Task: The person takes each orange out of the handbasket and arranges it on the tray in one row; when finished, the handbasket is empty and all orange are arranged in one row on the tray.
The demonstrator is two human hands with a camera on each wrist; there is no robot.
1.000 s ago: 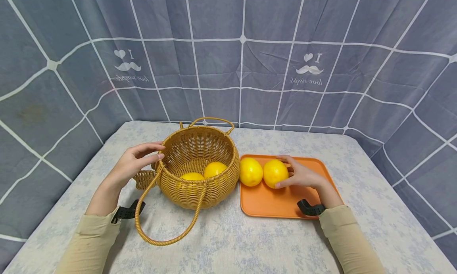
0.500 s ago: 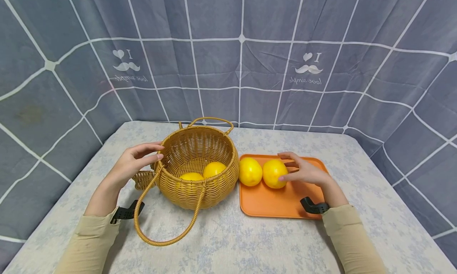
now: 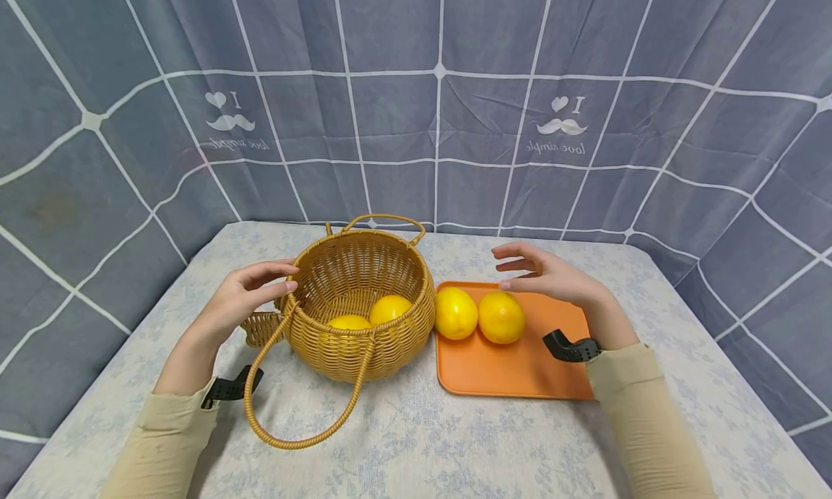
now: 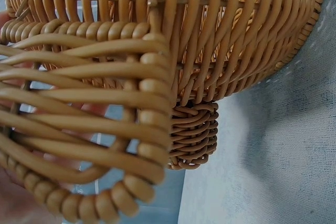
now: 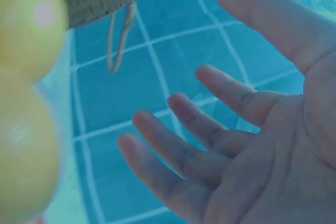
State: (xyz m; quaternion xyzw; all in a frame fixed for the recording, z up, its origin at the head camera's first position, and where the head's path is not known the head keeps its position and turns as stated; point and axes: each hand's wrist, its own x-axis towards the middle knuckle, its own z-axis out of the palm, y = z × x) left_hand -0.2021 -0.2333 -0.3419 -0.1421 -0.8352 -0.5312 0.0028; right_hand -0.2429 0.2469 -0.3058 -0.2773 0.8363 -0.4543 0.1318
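My left hand (image 3: 250, 289) rests its fingertips and thumb on the left rim of a round wicker basket (image 3: 370, 358). A short woven flap (image 4: 89, 98) of the basket fills the left wrist view and partly covers that hand. Inside the basket lie two glossy yellow fruits (image 3: 390, 309). To its right, two more yellow round fruits, the nearer to the basket (image 3: 456, 313) and the other (image 3: 502, 317), sit side by side on an orange tray (image 3: 500, 372). Above the right fruit, my right hand (image 3: 546, 274) hovers with spread, loosely bent fingers, holding nothing.
One wicker handle (image 3: 305, 441) hangs down in front of the basket; another handle (image 3: 386, 216) stands at its back. A pale floral cloth (image 3: 416, 448) covers the table. A blue-grey checked curtain (image 3: 403, 123) rises behind and at both sides.
My right hand has let go of the right fruit on the tray, then risen and moved back above it. The fruit stays in place. My left hand and the basket have hardly moved.
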